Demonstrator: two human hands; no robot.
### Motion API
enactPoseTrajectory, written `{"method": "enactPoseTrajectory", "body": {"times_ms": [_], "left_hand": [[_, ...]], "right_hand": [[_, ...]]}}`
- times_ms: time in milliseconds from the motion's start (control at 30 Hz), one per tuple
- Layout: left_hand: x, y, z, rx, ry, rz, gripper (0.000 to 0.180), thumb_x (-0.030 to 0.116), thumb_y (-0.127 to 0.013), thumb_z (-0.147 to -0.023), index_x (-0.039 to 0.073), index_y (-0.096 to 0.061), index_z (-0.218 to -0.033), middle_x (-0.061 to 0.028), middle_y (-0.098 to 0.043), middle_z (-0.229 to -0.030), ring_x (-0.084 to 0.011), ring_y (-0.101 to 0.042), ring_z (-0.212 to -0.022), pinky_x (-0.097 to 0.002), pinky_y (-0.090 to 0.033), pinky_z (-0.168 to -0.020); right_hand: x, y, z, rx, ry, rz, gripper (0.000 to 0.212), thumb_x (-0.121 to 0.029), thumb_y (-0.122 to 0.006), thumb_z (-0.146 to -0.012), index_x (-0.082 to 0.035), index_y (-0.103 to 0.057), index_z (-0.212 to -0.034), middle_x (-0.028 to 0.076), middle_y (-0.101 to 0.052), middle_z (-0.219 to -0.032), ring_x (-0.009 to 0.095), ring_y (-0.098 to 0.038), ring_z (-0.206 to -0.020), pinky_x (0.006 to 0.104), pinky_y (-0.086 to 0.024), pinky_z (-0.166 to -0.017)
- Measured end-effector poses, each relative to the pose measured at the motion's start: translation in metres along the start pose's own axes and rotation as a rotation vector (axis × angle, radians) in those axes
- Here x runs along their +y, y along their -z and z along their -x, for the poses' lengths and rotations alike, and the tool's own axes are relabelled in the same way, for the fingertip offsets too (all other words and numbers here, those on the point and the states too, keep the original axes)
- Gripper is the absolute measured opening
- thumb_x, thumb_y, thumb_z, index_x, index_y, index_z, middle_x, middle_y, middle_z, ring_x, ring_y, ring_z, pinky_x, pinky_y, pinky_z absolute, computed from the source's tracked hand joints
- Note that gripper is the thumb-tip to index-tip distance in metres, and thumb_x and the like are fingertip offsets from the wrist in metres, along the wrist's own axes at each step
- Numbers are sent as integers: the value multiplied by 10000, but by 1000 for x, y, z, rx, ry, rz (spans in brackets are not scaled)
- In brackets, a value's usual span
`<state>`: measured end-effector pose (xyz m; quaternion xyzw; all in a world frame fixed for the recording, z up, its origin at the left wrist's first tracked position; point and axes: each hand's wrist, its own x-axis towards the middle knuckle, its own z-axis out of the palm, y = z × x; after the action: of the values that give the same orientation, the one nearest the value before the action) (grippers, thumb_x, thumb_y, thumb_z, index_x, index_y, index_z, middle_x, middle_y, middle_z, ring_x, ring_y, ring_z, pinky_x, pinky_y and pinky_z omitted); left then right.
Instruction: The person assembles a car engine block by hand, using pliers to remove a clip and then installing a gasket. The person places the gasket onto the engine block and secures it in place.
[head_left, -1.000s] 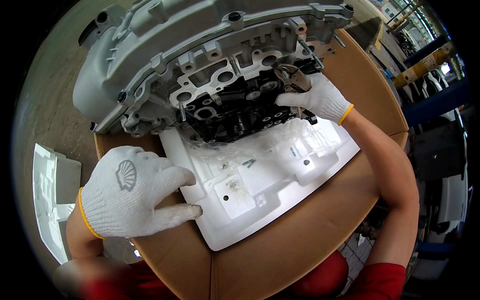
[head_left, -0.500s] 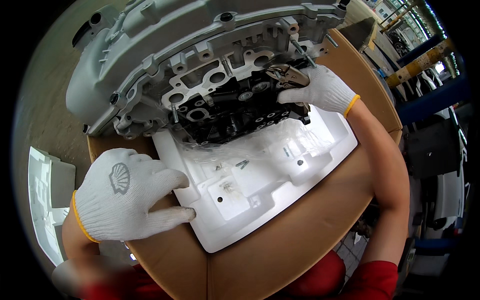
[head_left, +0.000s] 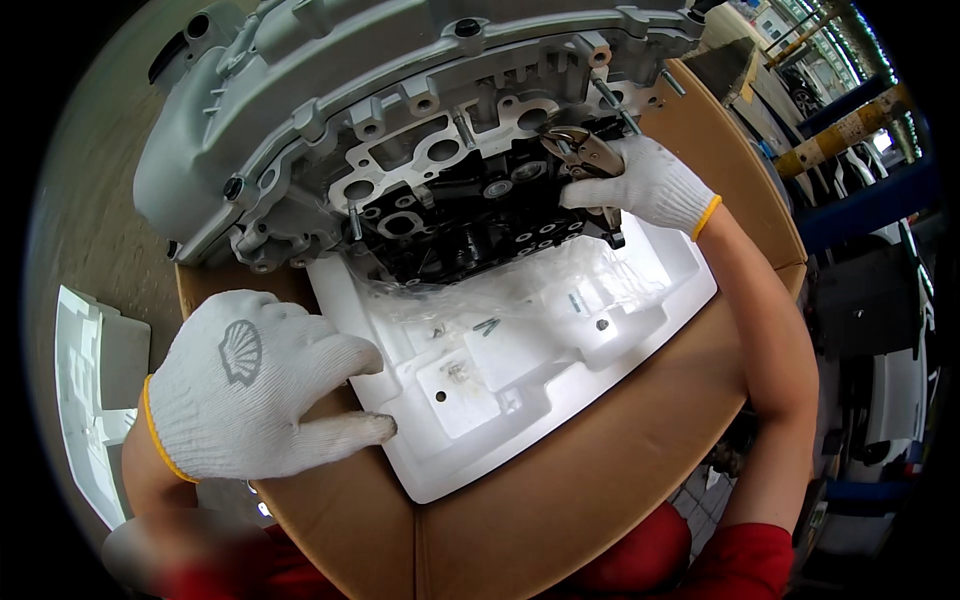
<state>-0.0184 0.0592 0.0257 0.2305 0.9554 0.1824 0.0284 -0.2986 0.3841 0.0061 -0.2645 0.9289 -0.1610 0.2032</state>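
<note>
My right hand point(head_left: 655, 185), in a white knit glove with a yellow cuff, is closed round metal pliers point(head_left: 585, 152) beside the engine's lower right part. Their jaws lie close to the black engine block; whether they grip anything there I cannot make out. A big grey engine point(head_left: 400, 85) with round ports and several threaded studs stands tilted above a white foam tray point(head_left: 545, 400). My left hand point(head_left: 255, 385), gloved the same way, holds nothing. Its thumb and fingers are apart at the tray's left edge, over the cardboard.
The foam tray rests in an open cardboard box point(head_left: 590, 465). Clear plastic film point(head_left: 520, 285) lies crumpled under the engine. Another white foam piece point(head_left: 95, 390) is on the floor at left. At right stand a blue post and a yellow-striped bar point(head_left: 840, 130).
The engine appears slightly lower and further right in the picture. My right hand stays round the pliers, shifted a little; the left hand has hardly moved.
</note>
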Motion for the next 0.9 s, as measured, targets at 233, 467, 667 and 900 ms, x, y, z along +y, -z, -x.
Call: {"method": "enactPoseTrajectory", "body": {"times_ms": [233, 467, 667, 900], "left_hand": [[1, 2, 0, -40, 23, -3, 405, 476, -938, -856, 144, -811, -1048, -48, -776, -832, -304, -771, -792, -424, -558, -750], [1, 1, -1, -1, 7, -8, 415, 477, -944, -842, 139, -810, -1042, -48, -771, -822, -291, -770, -783, -420, -559, -748], [-2, 0, 0, -5, -11, 9, 422, 487, -943, -849, 142, -801, -1045, -46, -752, -801, -299, -751, -753, -425, -542, -715], [-2, 2, -1, -25, -22, 15, 425, 492, -939, -860, 144, -798, -1060, -55, -745, -795, -312, -748, -755, -430, -537, -707]], "right_hand": [[-6, 6, -1, 33, -40, 139, 654, -639, -921, -870, -14, -864, -1052, 125, -815, -849, 227, -780, -814, 385, -632, -816], [11, -36, -4, 43, 14, -300, 516, -530, -932, -916, -29, -810, -893, 42, -760, -749, 126, -718, -699, 319, -590, -682], [-6, -13, 1, -22, -24, -152, 513, -510, -942, -897, -26, -837, -1032, 64, -787, -832, 151, -742, -790, 343, -608, -791], [6, 2, -6, 110, -19, 223, 665, -635, -922, -863, 1, -843, -1041, 121, -782, -783, 208, -775, -736, 364, -630, -744]]}}
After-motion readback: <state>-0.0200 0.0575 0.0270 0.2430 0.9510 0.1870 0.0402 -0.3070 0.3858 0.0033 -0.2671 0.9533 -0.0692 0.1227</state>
